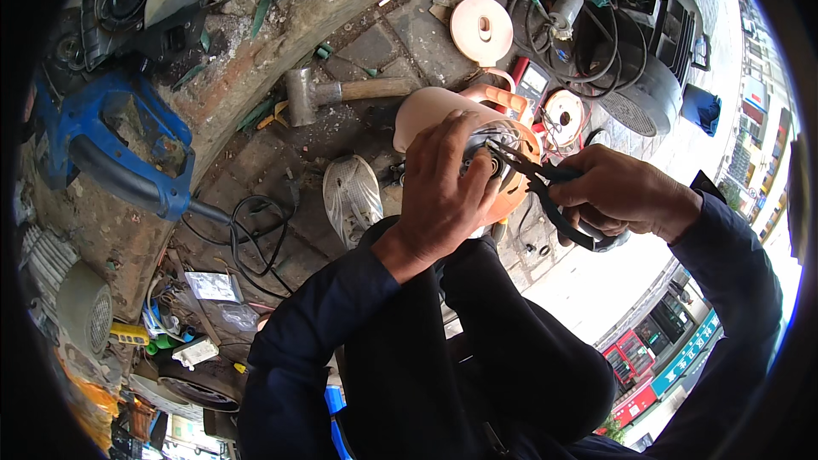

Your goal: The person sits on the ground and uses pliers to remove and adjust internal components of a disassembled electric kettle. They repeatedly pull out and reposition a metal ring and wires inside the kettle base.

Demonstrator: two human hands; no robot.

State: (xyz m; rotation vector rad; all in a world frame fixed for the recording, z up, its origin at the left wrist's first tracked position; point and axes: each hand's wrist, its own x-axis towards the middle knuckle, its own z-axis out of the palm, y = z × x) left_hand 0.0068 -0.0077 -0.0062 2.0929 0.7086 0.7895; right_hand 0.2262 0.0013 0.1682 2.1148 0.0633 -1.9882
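A pale pink, jug-like appliance body [416, 116] with an orange rim and an orange handle [504, 100] lies on its side before my knees. Its open end faces me, and dark round parts and some metal show inside. My left hand [447, 175] rests over the near side of this end, fingers bent against it; whether they pinch a small part is hidden. My right hand [626, 190] is wrapped round the dark handles of long-nose pliers [527, 168]. The plier tips reach into the open end, close to my left fingertips.
Beyond lie a pink round lid [483, 31], a wooden-handled hammer [366, 89], a red-edged meter [533, 83] and a wire spool [563, 117]. A grey motor-like machine [635, 89] with cables stands right; a blue power tool [128, 145] sits left.
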